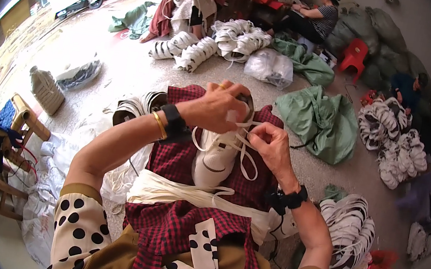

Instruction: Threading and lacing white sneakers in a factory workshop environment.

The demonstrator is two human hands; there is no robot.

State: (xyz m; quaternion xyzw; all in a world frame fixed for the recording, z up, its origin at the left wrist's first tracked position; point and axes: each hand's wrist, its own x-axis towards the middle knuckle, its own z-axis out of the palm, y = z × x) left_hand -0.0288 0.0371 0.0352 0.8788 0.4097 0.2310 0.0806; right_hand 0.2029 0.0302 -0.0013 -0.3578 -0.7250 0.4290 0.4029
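A white sneaker [214, 159] lies on my lap over a red-and-black checked apron [168, 155], its toe pointing toward me. Curled over the shoe's upper end, my left hand [214, 107] pinches near the top eyelets, where a white shoelace [249, 164] runs. My right hand [271, 147], on the shoe's right side, has thumb and forefinger closed on the lace. Loose lace loops hang on both sides of the shoe. Across my lap below the toe rests a bundle of white laces [174, 192]. My left fingertips are partly hidden behind the hand.
Stacked shoes [348, 230] stand at my right, more shoes [139, 106] at my left. A green sack [319, 121] lies ahead to the right. Bamboo stools [8, 160] are at far left. Several people sit working beyond, near shoe piles [237, 38] and a red chair [354, 57].
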